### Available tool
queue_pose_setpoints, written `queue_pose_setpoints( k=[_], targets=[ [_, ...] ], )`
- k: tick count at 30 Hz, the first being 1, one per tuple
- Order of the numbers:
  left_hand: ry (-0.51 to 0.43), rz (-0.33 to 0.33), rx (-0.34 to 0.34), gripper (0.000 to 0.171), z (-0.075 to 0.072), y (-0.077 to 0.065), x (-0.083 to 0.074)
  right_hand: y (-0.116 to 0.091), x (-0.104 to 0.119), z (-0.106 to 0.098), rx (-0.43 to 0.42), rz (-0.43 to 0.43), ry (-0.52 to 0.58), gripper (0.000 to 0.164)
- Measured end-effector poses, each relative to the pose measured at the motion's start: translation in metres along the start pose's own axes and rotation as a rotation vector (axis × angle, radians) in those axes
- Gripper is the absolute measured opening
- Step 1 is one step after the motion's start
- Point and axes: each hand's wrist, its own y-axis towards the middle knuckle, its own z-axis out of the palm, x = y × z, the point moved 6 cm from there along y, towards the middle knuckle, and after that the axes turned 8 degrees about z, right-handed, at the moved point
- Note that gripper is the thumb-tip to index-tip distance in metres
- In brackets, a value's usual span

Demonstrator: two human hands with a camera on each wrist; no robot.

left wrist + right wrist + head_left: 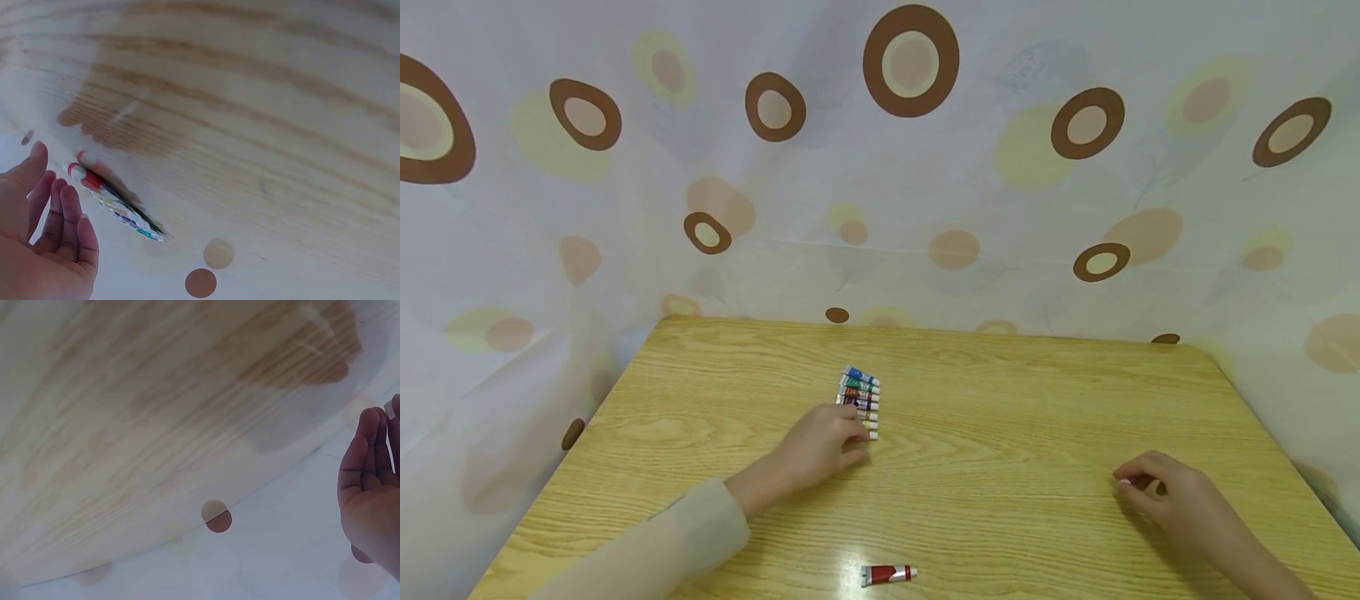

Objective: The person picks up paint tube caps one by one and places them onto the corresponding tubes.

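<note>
Several small paint tubes (859, 385) lie side by side in a row on the table, their white caps to the right. My left hand (822, 446) hovers at the near end of this row and hides part of it. In the left wrist view its fingers are loosely bent, with nothing between them and the thumb; the tubes (115, 203) lie just beyond. Away to the right, my right hand (1180, 500) pinches a small white cap (389, 410) between thumb and forefinger. A dark red paint tube (887, 574) lies alone near the front of the table, its narrow tip pointing right.
The wooden table (1000, 408) has a light yellow grain. Behind it and along both sides hangs a white curtain (880, 167) printed with brown, yellow and peach circles.
</note>
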Motion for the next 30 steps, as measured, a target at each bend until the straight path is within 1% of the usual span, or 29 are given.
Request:
queue_pose_setpoints(
  k=[3, 5, 9, 13, 16, 17, 22, 26, 30],
  targets=[
    [-0.013, 0.016, 0.019, 0.015, -0.001, -0.001, -0.007, 0.000, 0.002, 0.001, -0.002, -0.002, -0.002, 0.012],
    [-0.024, 0.029, 0.038, 0.014, 0.000, -0.001, -0.012, -0.001, 0.004, 0.001, -0.023, -0.020, 0.001, 0.014],
    [-0.048, 0.064, 0.063, 0.014, 0.001, -0.002, -0.022, -0.002, 0.010, 0.002, -0.073, -0.064, 0.014, 0.018],
    [-0.091, 0.093, 0.086, 0.014, 0.002, -0.003, -0.031, -0.003, 0.017, 0.002, -0.113, -0.117, 0.031, 0.024],
    [-0.110, 0.142, 0.092, 0.014, 0.002, -0.003, -0.039, -0.003, 0.022, 0.002, -0.149, -0.164, 0.047, 0.028],
    [-0.108, 0.167, 0.086, 0.014, 0.002, -0.003, -0.042, -0.003, 0.024, 0.002, -0.155, -0.174, 0.051, 0.029],
    [-0.109, 0.245, 0.099, 0.017, 0.003, -0.006, -0.059, -0.006, 0.036, 0.000, -0.208, -0.246, 0.054, 0.034],
    [-0.126, 0.275, 0.138, 0.019, 0.006, -0.011, -0.070, -0.008, 0.044, 0.000, -0.238, -0.290, 0.062, 0.037],
    [-0.153, 0.276, 0.190, 0.023, 0.009, -0.015, -0.077, -0.010, 0.050, 0.002, -0.240, -0.309, 0.085, 0.038]
  ],
)
